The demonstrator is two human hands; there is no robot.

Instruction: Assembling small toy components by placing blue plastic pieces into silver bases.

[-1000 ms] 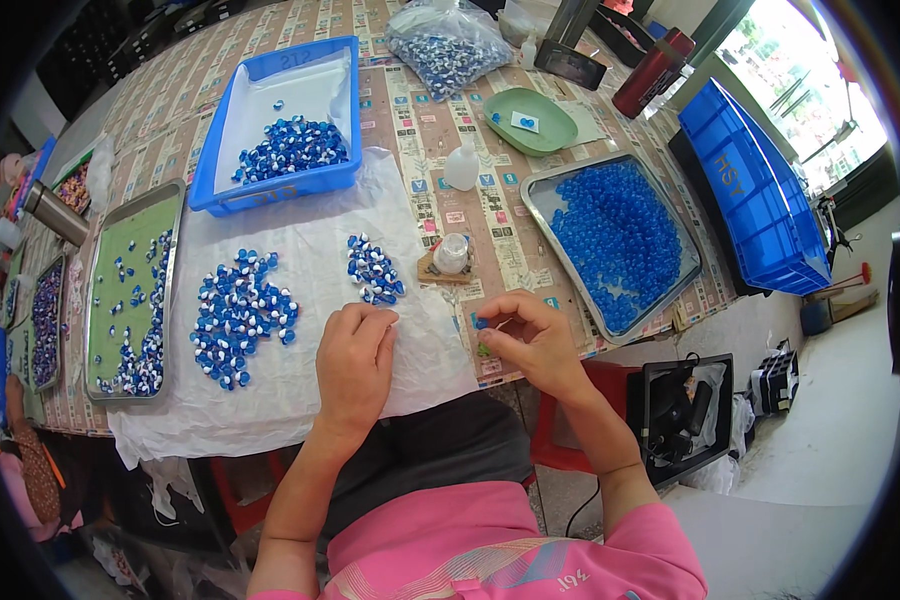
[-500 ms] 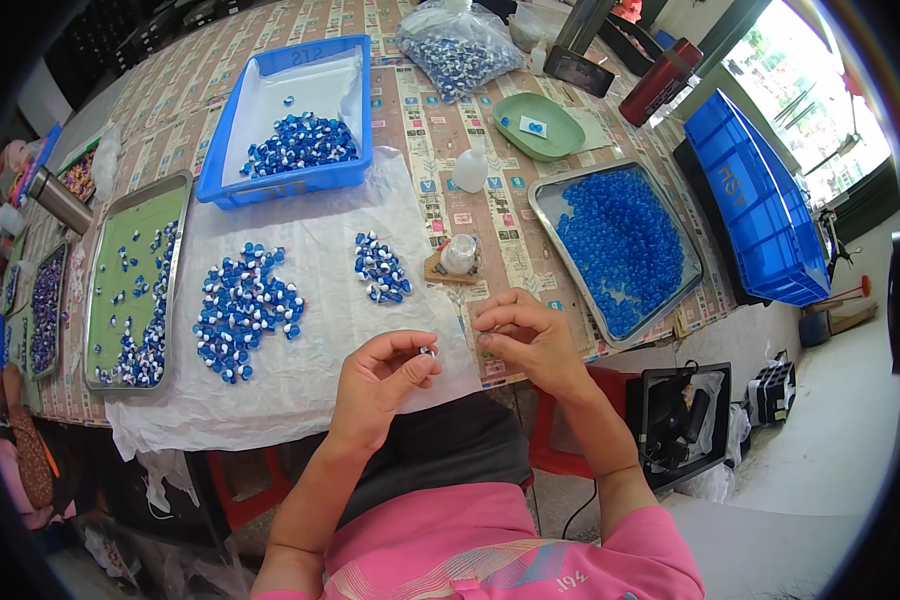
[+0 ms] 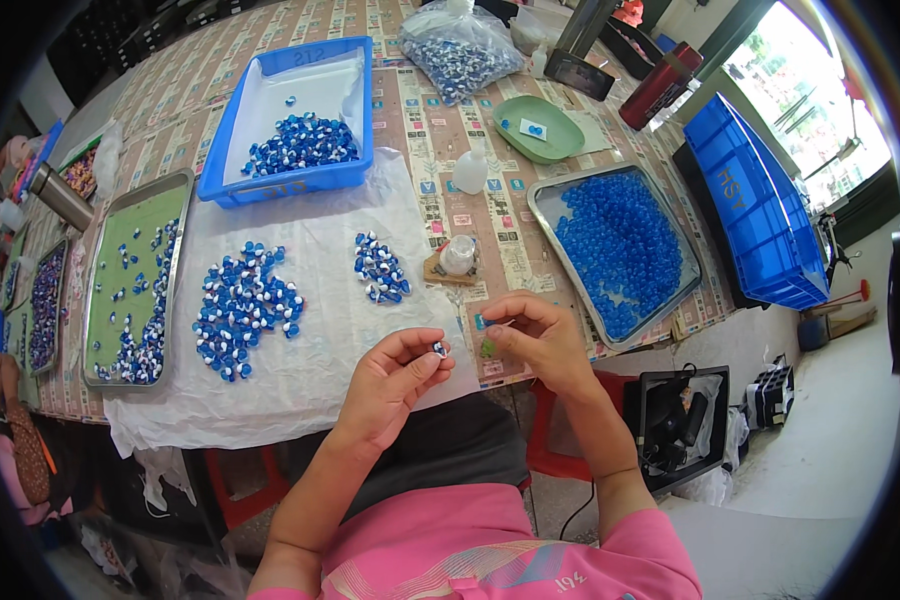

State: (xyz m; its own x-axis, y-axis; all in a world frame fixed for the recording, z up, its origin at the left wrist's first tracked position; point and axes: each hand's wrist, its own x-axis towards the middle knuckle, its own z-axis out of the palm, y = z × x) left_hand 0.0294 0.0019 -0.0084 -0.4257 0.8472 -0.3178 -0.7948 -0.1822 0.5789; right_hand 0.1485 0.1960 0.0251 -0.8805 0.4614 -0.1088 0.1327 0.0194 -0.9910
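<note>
My left hand (image 3: 395, 385) is closed in a pinch, with a small blue-and-white piece (image 3: 440, 350) between thumb and fingertips. Close by on the right, my right hand (image 3: 538, 338) has its thumb and fingers drawn together; whatever sits at their tips is too small to make out. A small cluster of blue-and-white pieces (image 3: 381, 270) lies on the white paper (image 3: 330, 215) beyond my left hand, and a larger pile (image 3: 245, 312) spreads out to its left. Just past my hands, a small white-clear jar (image 3: 458, 256) stands on a wooden block (image 3: 437, 268).
Blue beads fill a metal tray (image 3: 543, 205) at right. A blue bin (image 3: 208, 190) and green-lined tray (image 3: 95, 300) hold blue-and-white pieces. Farther back are a white bottle (image 3: 470, 172), green dish (image 3: 560, 145), filled plastic bag (image 3: 460, 50) and red flask (image 3: 660, 85). A blue crate (image 3: 755, 200) stands right.
My left hand has shifted slightly right with the blue-and-white piece, which shows more clearly between the fingertips. My right hand has moved a little to the right.
</note>
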